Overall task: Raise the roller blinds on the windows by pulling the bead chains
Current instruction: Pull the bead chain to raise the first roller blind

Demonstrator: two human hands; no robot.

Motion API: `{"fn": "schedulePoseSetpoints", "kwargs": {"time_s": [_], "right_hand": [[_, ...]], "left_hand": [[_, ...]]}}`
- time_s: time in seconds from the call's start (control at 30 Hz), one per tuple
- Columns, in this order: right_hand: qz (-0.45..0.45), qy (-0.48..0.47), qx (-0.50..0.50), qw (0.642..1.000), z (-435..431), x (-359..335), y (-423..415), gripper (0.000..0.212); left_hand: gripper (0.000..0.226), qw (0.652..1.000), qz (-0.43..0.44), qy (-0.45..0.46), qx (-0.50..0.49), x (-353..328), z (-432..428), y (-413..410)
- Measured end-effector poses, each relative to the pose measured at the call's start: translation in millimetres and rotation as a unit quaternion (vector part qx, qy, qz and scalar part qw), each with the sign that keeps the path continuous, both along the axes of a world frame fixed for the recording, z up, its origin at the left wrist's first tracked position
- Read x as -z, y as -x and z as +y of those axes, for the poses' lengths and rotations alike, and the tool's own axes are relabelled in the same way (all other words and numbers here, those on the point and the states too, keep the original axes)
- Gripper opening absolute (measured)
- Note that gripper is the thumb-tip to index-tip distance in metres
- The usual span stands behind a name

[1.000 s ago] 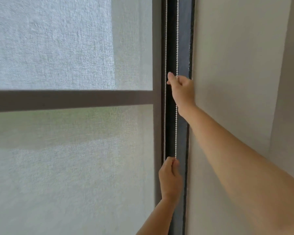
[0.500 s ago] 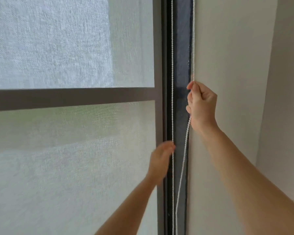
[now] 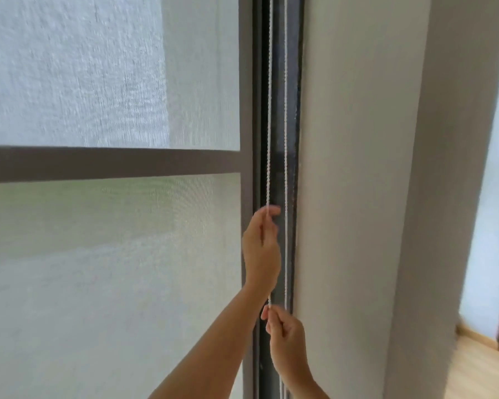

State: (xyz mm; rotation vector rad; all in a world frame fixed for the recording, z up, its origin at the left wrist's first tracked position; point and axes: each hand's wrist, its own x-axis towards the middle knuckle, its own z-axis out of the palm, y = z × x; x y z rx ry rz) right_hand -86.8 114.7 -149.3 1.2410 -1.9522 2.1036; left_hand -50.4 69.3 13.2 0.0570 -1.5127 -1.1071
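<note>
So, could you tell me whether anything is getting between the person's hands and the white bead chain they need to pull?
Nothing visible is in the way. The left hand and the right hand both grip the left strand of the white bead chain, the left hand higher up; the right strand hangs free beside them.

The two strands of the white bead chain (image 3: pixel 285 116) are running out past the top edge, so its roller is staying out of sight, and the lower loop is disappearing behind the right hand (image 3: pixel 285 338) at the bottom edge. The pale woven roller blind fabric (image 3: pixel 98 254) is blurring (its hem is lying outside the picture), and both bare forearms are being cropped at the bottom.
</note>
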Motion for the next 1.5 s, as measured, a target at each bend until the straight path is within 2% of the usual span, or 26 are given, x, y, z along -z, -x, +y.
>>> {"fn": "schedulePoseSetpoints", "kwargs": {"time_s": [0.07, 0.13, 0.2, 0.23, 0.3, 0.37, 0.43, 0.53, 0.63, 0.7, 0.77, 0.87, 0.97, 1.07, 1.13, 1.23, 1.3, 1.37, 1.4, 1.5], "right_hand": [[0.014, -0.079, -0.013, 0.997, 5, 33, 0, 0.041], [0.017, -0.184, -0.075, 0.98, 12, 45, 3, 0.029], [0.029, -0.301, -0.132, 0.944, 13, 30, 19, 0.023], [0.039, -0.317, -0.153, 0.935, 9, 9, 32, 0.023], [0.032, -0.254, -0.209, 0.944, 4, -57, 40, 0.03], [-0.039, -0.106, -0.268, 0.957, -1, -142, 25, 0.037], [-0.092, 0.065, -0.302, 0.947, 2, -227, 5, 0.041], [-0.03, 0.191, -0.243, 0.951, 13, -322, -19, 0.033], [-0.035, 0.258, -0.176, 0.949, 13, -344, -8, 0.025], [-0.013, 0.284, -0.15, 0.947, 17, -339, -1, 0.025], [0.023, 0.297, -0.114, 0.948, 20, -327, 3, 0.028], [0.027, 0.295, -0.084, 0.951, 23, -298, 5, 0.033], [0.021, 0.262, -0.052, 0.964, 23, -252, 11, 0.031], [0.027, 0.222, -0.024, 0.974, 17, -190, 12, 0.03], [0.031, 0.189, -0.012, 0.981, 11, -148, 8, 0.031], [0.011, 0.135, 0.008, 0.991, 1, -88, -4, 0.03], [0.002, 0.102, 0.016, 0.995, -3, -56, -12, 0.029], [-0.009, 0.071, 0.008, 0.997, -3, -29, -20, 0.029], [-0.013, 0.052, -0.004, 0.999, -3, -16, -21, 0.032], [-0.023, -0.048, -0.097, 0.994, 8, -3, -15, 0.05]], "left_hand": [[0.026, 0.998, -0.024, 0.004, -0.055, 43, -9, -10], [0.033, 0.993, -0.059, 0.013, -0.101, 79, -18, -26], [0.043, 0.984, -0.091, 0.011, -0.15, 109, -25, -40], [0.046, 0.978, -0.105, 0.008, -0.178, 123, -28, -44], [0.042, 0.968, -0.129, 0.024, -0.215, 148, -28, -51], [0.026, 0.963, -0.177, 0.037, -0.197, 172, -16, -52], [0.023, 0.957, -0.242, 0.018, -0.159, 198, 2, -49], [0.029, 0.944, -0.313, -0.051, -0.09, 224, 30, -49], [0.038, 0.921, -0.383, -0.073, 0.004, 230, 40, -62], [0.043, 0.912, -0.407, -0.034, 0.03, 225, 39, -69], [0.037, 0.908, -0.417, 0.009, 0.036, 218, 34, -68], [0.025, 0.881, -0.458, 0.111, 0.041, 203, 11, -58], [0.031, 0.902, -0.418, 0.101, 0.044, 159, -16, -47], [0.029, 0.952, -0.301, 0.034, 0.042, 82, -22, -37], [0.026, 0.973, -0.224, 0.051, 0.025, 25, -14, -33], [0.027, 0.989, -0.129, 0.062, 0.049, -43, -2, -22], [0.025, 0.994, -0.087, 0.033, 0.062, -74, 1, -13], [0.024, 0.998, -0.009, -0.023, 0.056, -83, 3, -10], [0.028, 0.999, 0.032, -0.036, 0.02, -78, 3, -9], [0.034, 0.99, 0.059, 0.024, -0.122, -35, 8, -12]]}}
